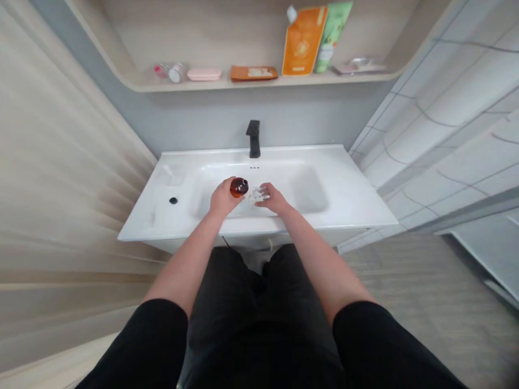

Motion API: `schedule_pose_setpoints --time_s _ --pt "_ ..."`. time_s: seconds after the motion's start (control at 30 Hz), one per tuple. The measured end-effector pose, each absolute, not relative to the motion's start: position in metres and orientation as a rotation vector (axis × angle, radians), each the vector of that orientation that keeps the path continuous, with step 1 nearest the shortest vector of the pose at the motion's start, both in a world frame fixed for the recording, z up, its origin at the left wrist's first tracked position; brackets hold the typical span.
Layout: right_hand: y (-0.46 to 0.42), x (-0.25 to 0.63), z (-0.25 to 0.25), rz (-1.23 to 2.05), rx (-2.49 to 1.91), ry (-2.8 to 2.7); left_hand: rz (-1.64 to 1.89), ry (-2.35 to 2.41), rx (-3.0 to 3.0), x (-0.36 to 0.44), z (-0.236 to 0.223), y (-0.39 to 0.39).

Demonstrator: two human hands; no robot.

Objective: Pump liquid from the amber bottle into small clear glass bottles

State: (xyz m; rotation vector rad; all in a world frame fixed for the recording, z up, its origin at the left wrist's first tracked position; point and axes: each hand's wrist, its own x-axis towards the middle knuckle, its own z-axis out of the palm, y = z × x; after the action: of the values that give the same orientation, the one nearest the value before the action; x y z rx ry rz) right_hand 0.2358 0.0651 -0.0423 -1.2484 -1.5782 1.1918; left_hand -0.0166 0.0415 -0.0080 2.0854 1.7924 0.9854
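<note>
My left hand is closed around an amber-brown bottle with a dark, rounded top, held above the sink basin. Just to its right, my right hand has its fingers curled around a clear, see-through object whose kind I cannot make out. A small gap separates the two held things. Under both hands lies the white sink. A small black round piece rests on the counter to the left.
A black faucet stands behind the basin. On the shelf above are an orange pouch, a green tube, a pink case and a flat orange packet. A pale curtain hangs at left.
</note>
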Motion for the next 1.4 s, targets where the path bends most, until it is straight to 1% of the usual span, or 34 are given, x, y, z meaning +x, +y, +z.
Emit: schedule_pose_setpoints --time_s 0.3,0.5,0.83,1.4 --pt "0.066 0.239 -0.048 1.105 -1.262 -1.657 0.848 1.857 2.286 -0.013 -0.003 0.033" --pt "0.062 0.237 -0.043 1.071 -1.317 -1.684 0.696 1.963 2.408 -0.011 -0.003 0.031" --pt "0.061 0.237 -0.041 1.08 -1.322 -1.693 0.706 1.927 2.5 -0.012 -0.003 0.028" --pt "0.067 0.237 -0.053 1.062 -1.324 -1.714 0.731 1.919 2.521 -0.012 -0.002 0.028"
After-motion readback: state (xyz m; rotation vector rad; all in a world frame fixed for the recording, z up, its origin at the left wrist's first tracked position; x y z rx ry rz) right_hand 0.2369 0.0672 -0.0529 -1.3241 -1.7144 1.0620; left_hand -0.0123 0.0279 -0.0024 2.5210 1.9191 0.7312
